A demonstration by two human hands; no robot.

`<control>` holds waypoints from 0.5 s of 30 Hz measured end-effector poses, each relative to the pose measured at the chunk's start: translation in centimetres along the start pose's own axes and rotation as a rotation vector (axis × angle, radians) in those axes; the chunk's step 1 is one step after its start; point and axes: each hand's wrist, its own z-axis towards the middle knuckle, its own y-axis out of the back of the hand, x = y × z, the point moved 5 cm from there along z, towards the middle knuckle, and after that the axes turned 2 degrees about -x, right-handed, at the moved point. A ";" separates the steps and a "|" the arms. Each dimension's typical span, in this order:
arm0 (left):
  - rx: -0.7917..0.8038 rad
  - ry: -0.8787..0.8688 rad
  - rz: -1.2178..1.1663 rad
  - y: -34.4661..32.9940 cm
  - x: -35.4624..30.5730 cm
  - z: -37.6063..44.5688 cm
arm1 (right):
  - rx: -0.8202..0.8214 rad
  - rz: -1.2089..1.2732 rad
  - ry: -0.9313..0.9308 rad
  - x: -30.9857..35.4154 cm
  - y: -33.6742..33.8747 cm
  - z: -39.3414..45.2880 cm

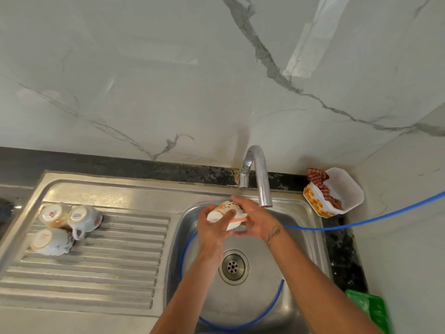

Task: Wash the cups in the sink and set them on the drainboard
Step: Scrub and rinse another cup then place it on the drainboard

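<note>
Behind your fingers, marble-patterned wall (pixel 168 80), grey-veined, filling the upper view.

Worktop (pixel 72 162): dark speckled stone strip, between wall and steel unit.

Drainboard (pixel 96 261): ribbed steel, well to the left of your fingers. Bears three washed cups, all upside down and touching or nearly touching: rear-left cup (pixel 54 214), rear-right cup (pixel 84 218) with handle toward you, front cup (pixel 51 242).

Sink (pixel 301 237): steel basin directly beneath your fingers; drain (pixel 233 266) below and nearer you.

Blue hose (pixel 361 221): enters from the right, passes just behind your right wrist, loops round the basin floor.

Tap (pixel 258 174): chrome, spout ending just right of and behind your fingers.

White tub (pixel 337 191): far right of your fingers, floral side, checked cloth (pixel 322 186) draped in it.

Green item (pixel 370 309): lower right, cropped by the edge; identity unclear.

Your left hand (pixel 213 231): fingers curled round the cup in hand (pixel 222 213), tilted on its side above the basin.

Your right hand (pixel 255 219): fingers wrapped over that cup's far side, touching it and pressing a pinkish sponge (pixel 238 219) to it.
</note>
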 end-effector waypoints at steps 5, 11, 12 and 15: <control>-0.132 -0.389 0.211 -3.6 -0.2 -2.5 | 0.038 0.420 0.004 -3.0 0.4 -2.5; 0.401 -0.334 0.426 -9.0 -0.4 -0.4 | 0.064 0.597 -0.089 -3.8 4.6 -3.9; 0.478 -0.221 0.405 -9.4 -0.4 0.2 | 0.052 0.557 -0.087 -3.3 5.4 -4.0; 0.476 -0.045 0.392 -10.1 -0.8 1.4 | -0.048 0.431 -0.019 -1.2 6.4 -4.3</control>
